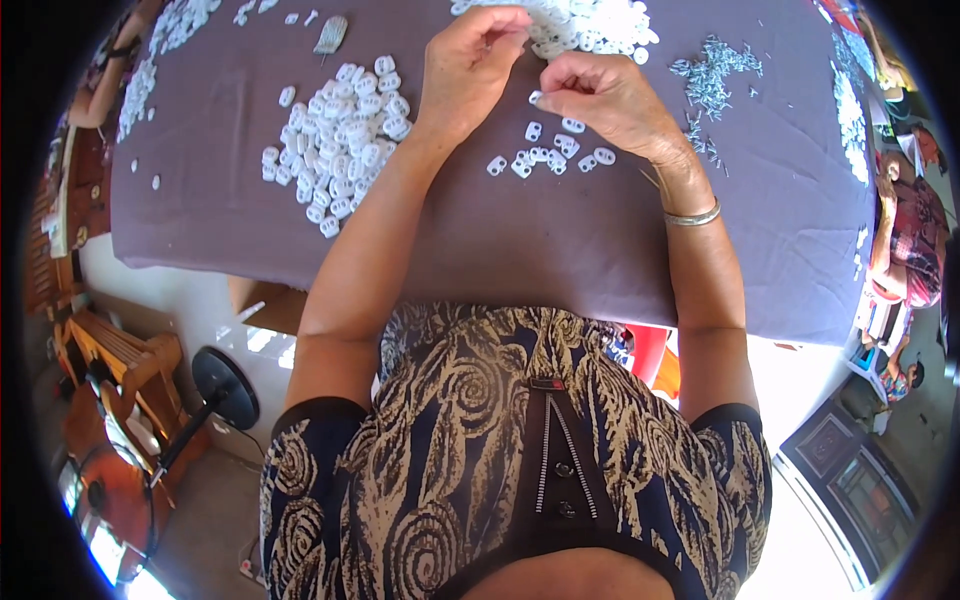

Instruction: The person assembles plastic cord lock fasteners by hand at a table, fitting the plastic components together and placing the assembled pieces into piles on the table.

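Observation:
My right hand (pixel 610 100) is closed in a pinch on a small white two-holed plastic piece (pixel 536 97), which shows at the thumb tip. To its upper left, my left hand (pixel 472 70) has its fingertips pressed together at the edge of a heap of white plastic parts (pixel 590 28). Whatever those fingertips hold is hidden or too small to make out. Below my right hand lie several loose two-holed white pieces (pixel 540 156). A larger pile of similar white pieces (pixel 345 135) spreads beside my left forearm.
Small metal screws (pixel 715 75) lie scattered on the right of the brown cloth-covered table (pixel 480 250). More white parts (pixel 180 25) and a small pale ribbed object (pixel 331 35) are at the far left. Other people sit along both sides. A black-based fan (pixel 225 388) stands on the floor at left.

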{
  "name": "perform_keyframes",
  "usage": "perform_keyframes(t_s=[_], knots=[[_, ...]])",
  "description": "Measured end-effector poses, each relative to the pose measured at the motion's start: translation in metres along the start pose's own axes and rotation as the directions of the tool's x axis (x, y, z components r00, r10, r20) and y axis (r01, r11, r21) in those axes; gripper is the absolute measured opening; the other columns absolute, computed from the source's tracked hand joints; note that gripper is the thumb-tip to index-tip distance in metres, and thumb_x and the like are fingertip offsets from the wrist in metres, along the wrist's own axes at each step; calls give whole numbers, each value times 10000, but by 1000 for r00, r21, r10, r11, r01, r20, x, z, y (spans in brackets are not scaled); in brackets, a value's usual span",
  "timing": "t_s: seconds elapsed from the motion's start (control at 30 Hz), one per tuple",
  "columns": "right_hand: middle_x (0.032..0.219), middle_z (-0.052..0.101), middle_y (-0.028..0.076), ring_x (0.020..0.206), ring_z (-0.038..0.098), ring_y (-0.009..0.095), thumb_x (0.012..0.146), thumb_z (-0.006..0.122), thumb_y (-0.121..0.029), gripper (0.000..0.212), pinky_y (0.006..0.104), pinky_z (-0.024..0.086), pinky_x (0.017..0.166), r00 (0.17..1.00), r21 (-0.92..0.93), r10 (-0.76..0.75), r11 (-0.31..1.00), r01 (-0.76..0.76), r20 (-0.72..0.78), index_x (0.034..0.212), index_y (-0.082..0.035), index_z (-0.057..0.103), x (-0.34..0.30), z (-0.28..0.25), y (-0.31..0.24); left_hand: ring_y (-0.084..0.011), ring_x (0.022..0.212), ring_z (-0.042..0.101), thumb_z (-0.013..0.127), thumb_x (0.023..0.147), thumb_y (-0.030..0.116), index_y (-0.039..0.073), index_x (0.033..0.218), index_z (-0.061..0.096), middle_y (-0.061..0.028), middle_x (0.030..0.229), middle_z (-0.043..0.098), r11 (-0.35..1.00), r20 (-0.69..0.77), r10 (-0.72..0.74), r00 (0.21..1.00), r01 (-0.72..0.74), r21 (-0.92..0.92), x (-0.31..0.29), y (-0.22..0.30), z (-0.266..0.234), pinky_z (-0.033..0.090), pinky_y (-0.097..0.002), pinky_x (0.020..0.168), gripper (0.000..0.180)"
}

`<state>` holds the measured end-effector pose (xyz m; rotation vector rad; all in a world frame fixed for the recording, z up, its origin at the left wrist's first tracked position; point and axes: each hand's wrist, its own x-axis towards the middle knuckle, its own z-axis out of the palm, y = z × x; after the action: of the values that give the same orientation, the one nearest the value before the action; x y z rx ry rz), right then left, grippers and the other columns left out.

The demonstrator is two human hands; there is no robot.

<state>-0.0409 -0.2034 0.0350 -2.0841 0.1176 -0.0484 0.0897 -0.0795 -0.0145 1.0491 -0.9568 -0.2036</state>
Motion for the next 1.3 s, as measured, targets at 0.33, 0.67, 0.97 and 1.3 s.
perform_keyframes(t_s=[0.33, 0.67, 0.97, 1.3], knots=[[711, 498, -60, 560, 348, -1, 861, 645, -126, 142, 159, 260, 444, 951, 776, 299, 582, -245, 76, 953, -23, 614, -1, -20, 3, -105, 798, 585, 617, 783, -75, 68, 1005, 649, -30, 899, 607, 974, 207, -117, 971, 72, 213, 1, 31, 12, 496, -239, 632, 266], [725, 547, -29, 572, 412, 12, 848, 659, -159, 173, 160, 308, 446, 952, 764, 278, 583, -276, 131, 967, -34, 639, -1, -21, 1, -91, 668, 580, 713, 782, 11, 35, 918, 667, -23, 782, 633, 956, 172, -58, 983, 6, 292, -2, 25, 7, 473, -216, 586, 145], [625, 551, -32, 508, 440, 16, 860, 673, -207, 184, 186, 357, 421, 988, 285, 103, 956, -67, -113, 976, -64, 686, -1, -21, 1, -83, 695, 611, 665, 852, 38, 12, 940, 648, -28, 827, 638, 942, 154, -299, 942, 265, 207, -4, 28, 6, 481, -209, 574, 93], [680, 574, -51, 580, 437, 1, 868, 611, -81, 96, 184, 373, 505, 943, 52, -43, 997, 64, -329, 910, -27, 678, 1, -7, 8, -122, 779, 644, 599, 890, 11, 10, 986, 643, -46, 875, 645, 926, 148, -357, 922, 371, -76, -6, 25, 10, 524, -229, 615, 105]])
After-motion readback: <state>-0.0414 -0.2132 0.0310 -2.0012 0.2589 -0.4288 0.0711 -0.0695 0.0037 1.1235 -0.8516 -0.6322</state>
